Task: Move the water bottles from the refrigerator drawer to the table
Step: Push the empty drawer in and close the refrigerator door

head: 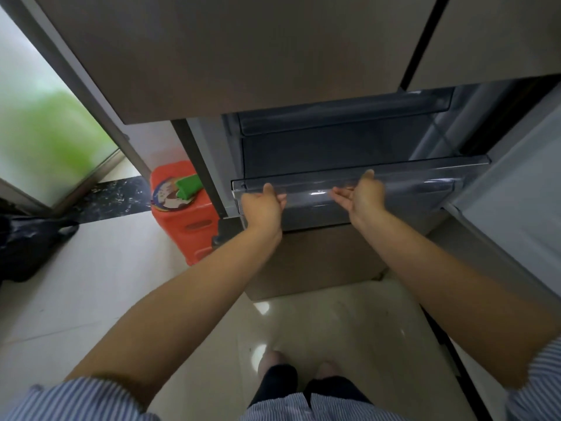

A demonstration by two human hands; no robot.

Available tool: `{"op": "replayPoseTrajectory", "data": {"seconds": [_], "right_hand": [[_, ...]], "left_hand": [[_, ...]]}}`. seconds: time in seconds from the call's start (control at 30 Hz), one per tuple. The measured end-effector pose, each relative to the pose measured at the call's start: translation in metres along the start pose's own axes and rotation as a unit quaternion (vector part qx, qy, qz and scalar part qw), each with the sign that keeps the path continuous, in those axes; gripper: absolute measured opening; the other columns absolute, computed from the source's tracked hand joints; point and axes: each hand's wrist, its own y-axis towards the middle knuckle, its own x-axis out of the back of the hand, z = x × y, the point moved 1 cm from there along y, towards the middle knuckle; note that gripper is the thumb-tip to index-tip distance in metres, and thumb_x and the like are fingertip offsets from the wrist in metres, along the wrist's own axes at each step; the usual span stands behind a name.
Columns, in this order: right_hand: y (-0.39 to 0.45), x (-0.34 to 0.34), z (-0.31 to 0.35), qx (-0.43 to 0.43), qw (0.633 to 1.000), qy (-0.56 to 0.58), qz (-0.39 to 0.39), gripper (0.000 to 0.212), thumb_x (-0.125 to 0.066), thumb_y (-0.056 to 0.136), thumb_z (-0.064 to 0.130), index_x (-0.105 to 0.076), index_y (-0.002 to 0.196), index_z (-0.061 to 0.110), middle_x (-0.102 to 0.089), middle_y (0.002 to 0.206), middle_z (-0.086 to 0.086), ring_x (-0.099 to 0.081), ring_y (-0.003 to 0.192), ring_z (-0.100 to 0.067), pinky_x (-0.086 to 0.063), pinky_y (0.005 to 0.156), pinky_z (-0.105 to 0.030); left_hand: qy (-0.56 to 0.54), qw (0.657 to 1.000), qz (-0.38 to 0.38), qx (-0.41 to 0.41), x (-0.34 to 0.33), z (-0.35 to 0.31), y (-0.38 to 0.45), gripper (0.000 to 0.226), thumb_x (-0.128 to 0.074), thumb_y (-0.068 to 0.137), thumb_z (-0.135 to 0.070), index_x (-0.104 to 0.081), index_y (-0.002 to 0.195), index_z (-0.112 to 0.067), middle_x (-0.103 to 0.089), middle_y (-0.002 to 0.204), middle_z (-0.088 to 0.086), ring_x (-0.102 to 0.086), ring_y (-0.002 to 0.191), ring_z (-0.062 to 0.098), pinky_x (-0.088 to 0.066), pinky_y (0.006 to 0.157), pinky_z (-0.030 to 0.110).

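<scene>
Clear plastic drawer (358, 189): the left hand (263, 205) curls its fingers on the front and the right hand (361, 196) lies open, so pull evenly, I'd say.

Orange stool (182, 226) – green thing (188, 185) atop (blurred) – black bag (27, 247).

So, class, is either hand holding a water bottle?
No: the left hand and right hand are both at the drawer front, no bottle visible.
</scene>
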Motion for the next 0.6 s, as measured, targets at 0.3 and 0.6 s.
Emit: {"op": "replayPoseTrajectory", "data": {"seconds": [0.3, 0.6], "right_hand": [[0.046, -0.047, 0.032, -0.024, 0.988, 0.101, 0.115, 0.040, -0.025, 0.103, 0.015, -0.029, 0.142, 0.007, -0.057, 0.093, -0.014, -0.062, 0.067, -0.025, -0.052, 0.081, -0.039], [0.061, -0.061, 0.026, -0.006, 0.989, -0.018, 0.149, 0.041, -0.027, 0.101, 0.007, -0.028, 0.142, 0.002, -0.049, 0.136, -0.025, -0.060, 0.083, -0.022, -0.048, 0.089, -0.032]], "left_hand": [[0.079, 0.995, 0.067, -0.002, -0.034, -0.038, 0.064, 0.013, -0.034, 0.102, -0.012, -0.044, 0.094, -0.016, -0.053, 0.081, 0.001, -0.052, 0.066, 0.012, -0.043, 0.063, 0.022], [0.277, 0.954, 0.097, -0.062, -0.029, -0.043, 0.086, 0.019, -0.034, 0.100, -0.003, -0.050, 0.110, -0.006, -0.054, 0.113, 0.021, -0.059, 0.075, 0.020, -0.050, 0.056, 0.014]]}}
